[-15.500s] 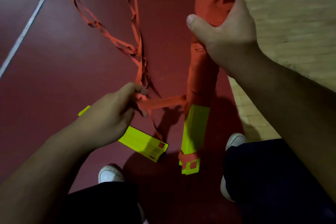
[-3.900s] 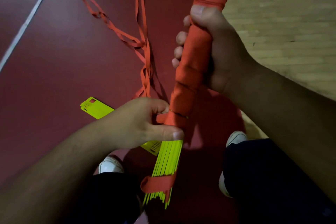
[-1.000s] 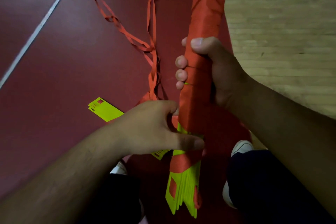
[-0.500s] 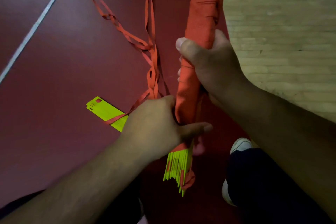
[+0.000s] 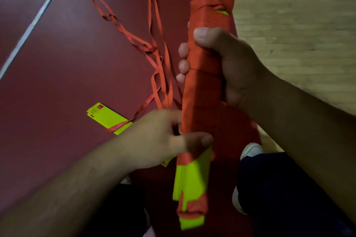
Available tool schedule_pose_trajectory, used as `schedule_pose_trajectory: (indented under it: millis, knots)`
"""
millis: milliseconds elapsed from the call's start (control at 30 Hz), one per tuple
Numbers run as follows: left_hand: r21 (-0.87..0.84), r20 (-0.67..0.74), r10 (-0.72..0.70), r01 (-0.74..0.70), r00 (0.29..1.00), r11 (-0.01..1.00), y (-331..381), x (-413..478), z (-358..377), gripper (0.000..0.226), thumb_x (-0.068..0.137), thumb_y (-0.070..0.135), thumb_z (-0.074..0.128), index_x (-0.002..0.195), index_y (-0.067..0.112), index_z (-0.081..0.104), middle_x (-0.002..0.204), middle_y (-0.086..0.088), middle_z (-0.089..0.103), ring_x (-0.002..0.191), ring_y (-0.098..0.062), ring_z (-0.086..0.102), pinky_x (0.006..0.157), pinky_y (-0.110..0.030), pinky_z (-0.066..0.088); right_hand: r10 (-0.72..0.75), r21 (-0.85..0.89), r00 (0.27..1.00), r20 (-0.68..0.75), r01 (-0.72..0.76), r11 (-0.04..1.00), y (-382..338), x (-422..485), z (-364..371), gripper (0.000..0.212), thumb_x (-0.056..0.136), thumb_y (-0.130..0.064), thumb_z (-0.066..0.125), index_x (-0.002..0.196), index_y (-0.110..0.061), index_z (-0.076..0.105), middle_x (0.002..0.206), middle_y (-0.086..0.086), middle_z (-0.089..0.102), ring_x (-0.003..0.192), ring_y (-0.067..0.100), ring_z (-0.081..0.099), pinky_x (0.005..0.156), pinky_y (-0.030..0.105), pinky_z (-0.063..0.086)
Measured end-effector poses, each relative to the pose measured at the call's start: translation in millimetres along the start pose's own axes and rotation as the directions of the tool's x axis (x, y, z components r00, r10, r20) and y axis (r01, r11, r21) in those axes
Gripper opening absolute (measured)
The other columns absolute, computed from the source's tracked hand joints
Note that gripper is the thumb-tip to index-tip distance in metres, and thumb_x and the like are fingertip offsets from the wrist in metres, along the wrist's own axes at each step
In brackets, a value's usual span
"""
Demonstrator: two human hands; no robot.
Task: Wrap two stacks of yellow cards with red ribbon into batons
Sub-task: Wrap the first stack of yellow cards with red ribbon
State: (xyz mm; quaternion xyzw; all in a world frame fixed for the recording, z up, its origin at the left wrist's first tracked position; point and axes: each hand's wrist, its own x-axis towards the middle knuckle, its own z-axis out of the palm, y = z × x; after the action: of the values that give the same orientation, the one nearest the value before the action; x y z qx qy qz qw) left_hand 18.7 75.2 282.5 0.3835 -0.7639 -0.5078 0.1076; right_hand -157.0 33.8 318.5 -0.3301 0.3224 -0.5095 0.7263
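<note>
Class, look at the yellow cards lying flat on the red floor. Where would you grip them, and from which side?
Pinch the yellow cards across their long edges at the free far end, coming from above on the left. They lie flat; a ribbon crosses them nearer the left hand, which hides the near end.

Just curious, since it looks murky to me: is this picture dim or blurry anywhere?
Head view: dim overall, brightest on the wooden floor at upper right; the left hand on the baton is slightly motion-blurred, the right hand sharper.
</note>
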Motion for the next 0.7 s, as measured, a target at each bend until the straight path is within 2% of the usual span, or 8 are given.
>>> schedule_pose_trajectory:
  millis: [100,167,200,300,400,467,567,700]
  knots:
    - [0.182,-0.103,-0.106,0.124,0.989,0.976,-8,4,-8,0.062,0.068,0.083,0.058,0.070,0.021,0.060,0.059,-0.004,0.052,0.055,-0.007,0.046,0.056,-0.040,0.045,-0.063,-0.067,0.992,-0.107,0.056,0.996,0,6,-4,0.003,0.086,-0.013,0.061,0.088,-0.012,0.059,0.080,0.014,0.061,0.064,0.025,0.059,0.069,0.043,0.056]
    - [0.248,-0.159,-0.129,0.166,0.979,0.954,-4,4,-12,0.065,0.064,0.085,0.059,0.062,0.021,0.050,0.048,0.005,0.042,0.046,-0.005,0.036,0.047,-0.025,0.030,-0.083,-0.117,0.981,-0.177,0.063,0.991,1,8,-3,0.005,0.090,-0.009,0.061,0.088,-0.011,0.057,0.080,0.015,0.059,0.063,0.025,0.057,0.068,0.045,0.054]
    - [0.270,-0.185,-0.148,0.195,0.972,0.943,-1,5,-13,0.063,0.060,0.085,0.055,0.061,0.022,0.049,0.045,0.008,0.042,0.044,-0.006,0.037,0.046,-0.024,0.027,-0.092,-0.150,0.972,-0.215,0.060,0.987,2,9,-2,0.006,0.091,-0.007,0.061,0.090,-0.010,0.056,0.080,0.016,0.059,0.063,0.026,0.057,0.067,0.046,0.054]
    - [0.349,-0.255,-0.179,0.263,0.950,0.899,1,5,-6,0.075,0.052,0.088,0.044,0.074,0.018,0.059,0.053,0.004,0.051,0.051,-0.010,0.045,0.050,-0.031,0.033,-0.138,-0.263,0.943,-0.304,0.056,0.963,4,11,2,0.013,0.089,-0.006,0.064,0.098,-0.007,0.055,0.080,0.018,0.059,0.060,0.028,0.056,0.061,0.046,0.054]
    - [0.372,-0.330,-0.148,0.273,0.932,0.887,-5,4,6,0.074,0.060,0.091,0.044,0.076,0.019,0.055,0.059,0.000,0.053,0.060,-0.020,0.052,0.056,-0.042,0.042,-0.211,-0.341,0.906,-0.367,0.080,0.937,7,14,2,0.024,0.087,-0.006,0.068,0.106,-0.003,0.055,0.078,0.017,0.063,0.061,0.030,0.058,0.061,0.048,0.056]
    - [0.377,-0.360,-0.136,0.277,0.923,0.884,-4,4,14,0.062,0.070,0.084,0.039,0.076,0.022,0.048,0.062,0.000,0.052,0.063,-0.024,0.052,0.055,-0.042,0.041,-0.254,-0.361,0.889,-0.381,0.110,0.926,6,14,2,0.026,0.086,-0.006,0.068,0.108,0.000,0.055,0.077,0.017,0.063,0.061,0.031,0.057,0.060,0.047,0.055]
    - [0.378,-0.350,-0.136,0.272,0.927,0.885,4,3,23,0.052,0.080,0.077,0.036,0.075,0.025,0.036,0.065,0.002,0.048,0.062,-0.020,0.047,0.053,-0.039,0.030,-0.300,-0.388,0.858,-0.417,0.130,0.912,6,15,0,0.028,0.085,-0.006,0.069,0.108,0.002,0.057,0.076,0.017,0.062,0.060,0.031,0.057,0.057,0.045,0.055]
    - [0.425,-0.399,-0.077,0.259,0.914,0.868,3,3,28,0.074,0.064,0.096,0.024,0.078,0.025,0.042,0.066,0.003,0.051,0.065,-0.020,0.052,0.055,-0.041,0.039,-0.329,-0.415,0.823,-0.464,0.126,0.901,6,15,-2,0.034,0.080,-0.012,0.074,0.107,0.002,0.059,0.079,0.019,0.065,0.060,0.031,0.063,0.056,0.046,0.058]
